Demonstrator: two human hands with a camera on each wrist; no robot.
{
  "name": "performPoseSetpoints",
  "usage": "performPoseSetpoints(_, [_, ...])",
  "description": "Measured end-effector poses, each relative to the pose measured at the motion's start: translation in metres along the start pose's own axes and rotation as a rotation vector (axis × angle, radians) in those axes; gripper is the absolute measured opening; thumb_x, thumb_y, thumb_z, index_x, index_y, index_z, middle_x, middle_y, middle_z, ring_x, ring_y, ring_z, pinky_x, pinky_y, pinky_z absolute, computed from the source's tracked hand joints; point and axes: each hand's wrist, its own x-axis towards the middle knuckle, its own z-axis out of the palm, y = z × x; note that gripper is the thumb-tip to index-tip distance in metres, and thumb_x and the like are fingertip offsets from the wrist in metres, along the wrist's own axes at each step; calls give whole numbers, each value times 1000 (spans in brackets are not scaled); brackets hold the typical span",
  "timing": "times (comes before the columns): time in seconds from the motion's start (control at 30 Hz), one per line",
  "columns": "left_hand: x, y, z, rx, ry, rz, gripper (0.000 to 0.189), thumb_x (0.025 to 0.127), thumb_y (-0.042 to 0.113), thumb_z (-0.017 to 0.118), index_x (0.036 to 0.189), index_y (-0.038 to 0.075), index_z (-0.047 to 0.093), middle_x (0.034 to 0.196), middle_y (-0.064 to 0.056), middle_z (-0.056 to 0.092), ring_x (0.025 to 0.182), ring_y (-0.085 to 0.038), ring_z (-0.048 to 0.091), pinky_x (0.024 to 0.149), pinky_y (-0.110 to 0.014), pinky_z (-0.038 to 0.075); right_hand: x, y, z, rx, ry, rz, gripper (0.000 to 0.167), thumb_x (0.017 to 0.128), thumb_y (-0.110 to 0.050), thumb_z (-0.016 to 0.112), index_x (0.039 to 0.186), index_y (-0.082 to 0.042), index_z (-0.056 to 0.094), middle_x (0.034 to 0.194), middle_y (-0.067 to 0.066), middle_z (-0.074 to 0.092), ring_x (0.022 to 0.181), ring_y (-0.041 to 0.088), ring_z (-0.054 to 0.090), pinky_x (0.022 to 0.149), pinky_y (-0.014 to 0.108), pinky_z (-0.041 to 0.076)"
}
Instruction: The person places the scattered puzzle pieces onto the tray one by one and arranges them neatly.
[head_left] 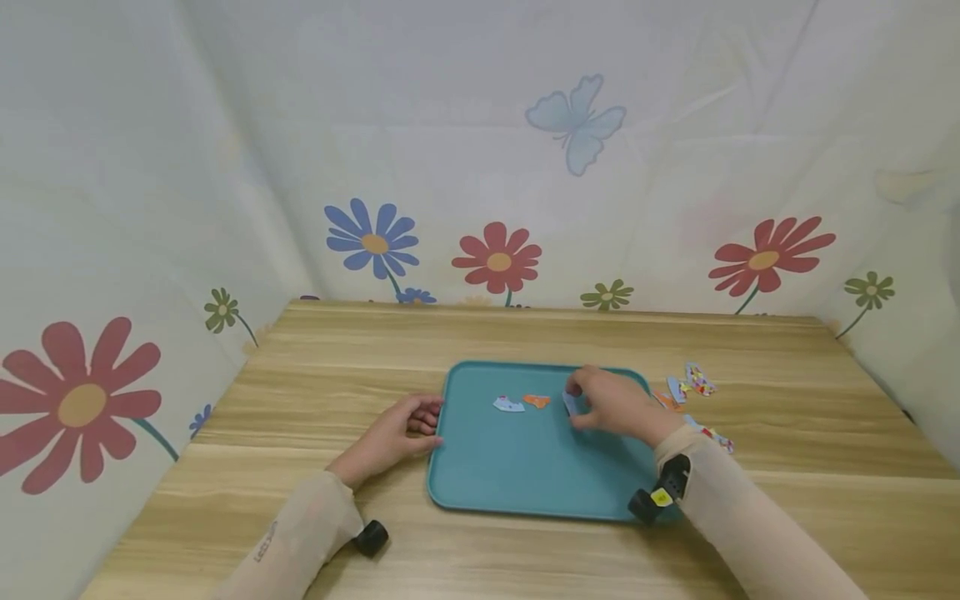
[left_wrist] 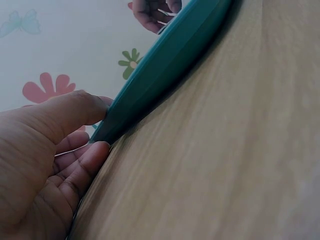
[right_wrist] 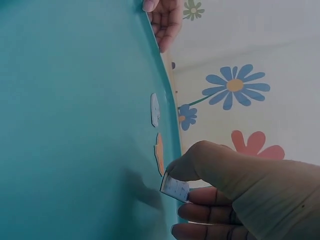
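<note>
My left hand (head_left: 397, 429) is at the left side of a teal tray (head_left: 517, 467). In the left wrist view, the thumb and a finger meet the tray's rim (left_wrist: 150, 65) from two sides and hold it. Over the tray's upper right part, my right hand (head_left: 611, 404) pinches a small pale puzzle piece (right_wrist: 176, 188) between thumb and index finger, tilted up off the surface. To its left on the tray lie an orange puzzle piece (head_left: 536, 401) and a light blue puzzle piece (head_left: 508, 404), apart from each other.
Right of the tray, several loose puzzle pieces (head_left: 699, 379) lie on the wooden table (head_left: 337, 350), partly hidden behind the right hand and wrist. A white cloth backdrop (head_left: 450, 100) printed with flowers surrounds the table's back and sides.
</note>
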Motion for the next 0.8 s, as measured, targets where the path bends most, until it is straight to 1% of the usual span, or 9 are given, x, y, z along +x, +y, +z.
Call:
performPoseSetpoints(0.23, [0, 0, 1, 0, 3, 3, 59, 85, 15, 74, 135, -2, 47, 113, -14, 58, 99, -18, 57, 84, -19, 52, 7, -3, 6, -29, -13, 10, 39, 79, -27, 77, 108, -5, 63, 102, 6, 63, 78, 12, 55, 69, 32, 51])
performPoseSetpoints(0.43, [1, 1, 2, -8, 4, -8, 59, 85, 12, 73, 135, -2, 47, 113, -14, 59, 99, -18, 57, 84, -18, 51, 10, -5, 9, -53, -21, 26, 40, 79, -29, 76, 109, -6, 63, 102, 5, 62, 78, 13, 53, 71, 34, 51])
performPoseSetpoints(0.8, [0, -1, 0, -2, 7, -6, 58, 85, 12, 73, 135, -3, 47, 112, -14, 58, 97, -15, 57, 83, -18, 52, 13, -8, 12, -93, 0, -2, 39, 79, -30, 76, 107, -6, 64, 102, 6, 62, 85, 15, 59, 73, 37, 54])
